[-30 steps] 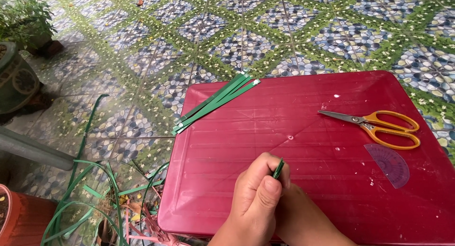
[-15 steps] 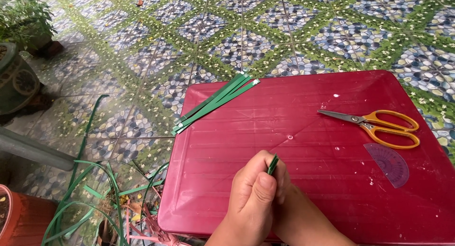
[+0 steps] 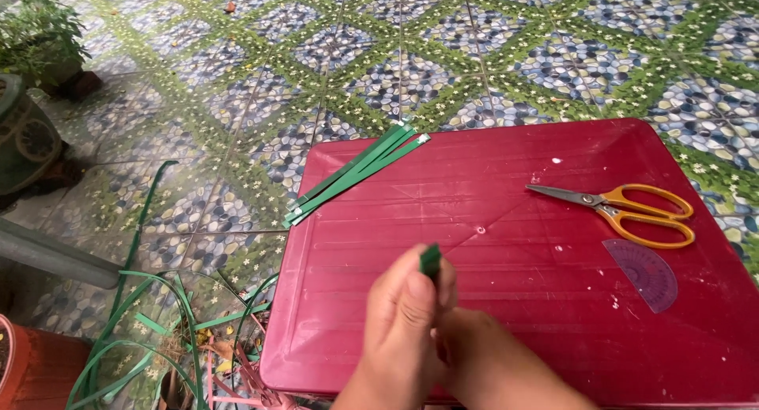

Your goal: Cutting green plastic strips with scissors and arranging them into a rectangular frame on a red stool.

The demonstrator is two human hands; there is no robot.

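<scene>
Near the front edge of the red lid [image 3: 506,220], the left hand [image 3: 407,319] pinches a short green strip [image 3: 430,260] upright, the right hand [image 3: 482,355] touching just behind, its grip hidden.

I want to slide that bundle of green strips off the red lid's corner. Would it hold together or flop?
The green strips look thin and flat, so they are probably light and bendy. They overhang the red lid at the edge without visibly sagging, which suggests some springy stiffness. Nothing seems to bind them, so a push would likely fan them apart.
</scene>
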